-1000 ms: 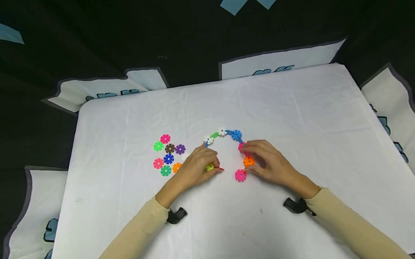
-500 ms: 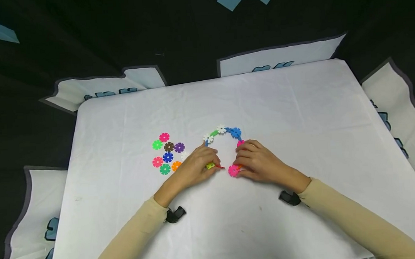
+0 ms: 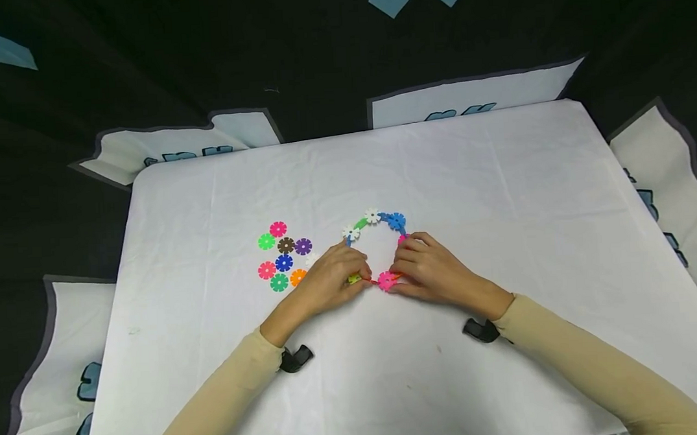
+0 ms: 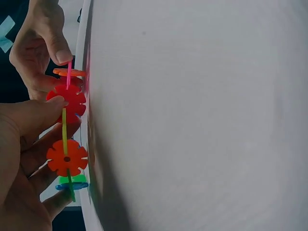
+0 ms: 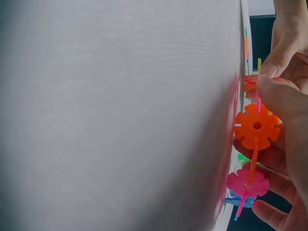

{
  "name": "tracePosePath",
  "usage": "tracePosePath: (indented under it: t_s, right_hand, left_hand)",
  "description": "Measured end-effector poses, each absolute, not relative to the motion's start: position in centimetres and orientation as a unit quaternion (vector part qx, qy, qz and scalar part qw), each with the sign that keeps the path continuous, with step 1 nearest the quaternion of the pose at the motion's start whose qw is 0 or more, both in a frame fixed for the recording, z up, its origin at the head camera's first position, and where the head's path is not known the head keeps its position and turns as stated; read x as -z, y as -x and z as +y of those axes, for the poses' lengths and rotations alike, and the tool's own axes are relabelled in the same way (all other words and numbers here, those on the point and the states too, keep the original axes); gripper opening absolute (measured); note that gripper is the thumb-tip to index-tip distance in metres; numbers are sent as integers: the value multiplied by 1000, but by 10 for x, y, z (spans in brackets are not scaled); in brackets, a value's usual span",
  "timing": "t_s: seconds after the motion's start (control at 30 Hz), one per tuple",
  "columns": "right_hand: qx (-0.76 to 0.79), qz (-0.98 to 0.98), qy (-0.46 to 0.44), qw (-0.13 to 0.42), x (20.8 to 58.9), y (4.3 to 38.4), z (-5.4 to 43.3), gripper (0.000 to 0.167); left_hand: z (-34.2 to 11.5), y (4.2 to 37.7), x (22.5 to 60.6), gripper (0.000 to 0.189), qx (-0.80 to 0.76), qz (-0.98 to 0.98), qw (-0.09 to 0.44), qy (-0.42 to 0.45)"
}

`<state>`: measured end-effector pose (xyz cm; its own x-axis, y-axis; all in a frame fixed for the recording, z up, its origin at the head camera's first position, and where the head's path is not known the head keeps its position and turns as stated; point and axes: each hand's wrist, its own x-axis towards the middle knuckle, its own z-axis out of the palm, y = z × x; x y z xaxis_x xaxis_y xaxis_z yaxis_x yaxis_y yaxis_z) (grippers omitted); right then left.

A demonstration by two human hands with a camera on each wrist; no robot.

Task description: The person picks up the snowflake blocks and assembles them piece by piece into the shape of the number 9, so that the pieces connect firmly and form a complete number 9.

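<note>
A chain of notched flower-shaped plastic discs curves into a ring on the table, with white discs point(image 3: 372, 216) and a blue disc point(image 3: 396, 221) along its far side. My left hand point(image 3: 336, 278) pinches a red disc point(image 4: 76, 102) at one end, its thumb on the face. In the left wrist view a yellow disc point(image 4: 64, 132), edge-on, and an orange disc point(image 4: 72, 166) follow it. My right hand point(image 3: 435, 270) pinches the pink disc point(image 3: 386, 281) at the other end, beside another orange disc point(image 5: 248, 127). Pink and red discs meet edge to edge; whether their slots interlock, I cannot tell.
Left of the ring lie several loose discs, among them a brown disc point(image 3: 286, 245), a purple disc point(image 3: 303, 247) and a green disc point(image 3: 279, 283). A white cloth point(image 3: 499, 191) covers the table. Dark fabric point(image 3: 318, 50) hangs behind it.
My right hand has moved left, bringing the pink disc from apart up against the red disc. The chain's right side has swung inward. My left hand has stayed nearly still.
</note>
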<state>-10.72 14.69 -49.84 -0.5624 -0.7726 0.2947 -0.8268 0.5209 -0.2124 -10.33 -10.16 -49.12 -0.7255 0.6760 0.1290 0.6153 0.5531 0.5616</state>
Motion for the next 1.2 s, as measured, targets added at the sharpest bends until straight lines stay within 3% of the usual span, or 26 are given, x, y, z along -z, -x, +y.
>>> tracePosePath:
  t_s: [0.43,0.93,1.2]
  right_hand:
    - [-191,-865,-462,46,499,109,145,29]
    - [-250,-849,-457,85,509,112,136,25]
    - [-285,-841,-451,91,513,113,136,22]
  left_hand:
    - [-99,101,496,5,-300,878,23,-372]
    - [-98,91,511,8,-380,843,-50,-377]
    - [-98,91,514,6,-418,829,-49,-368]
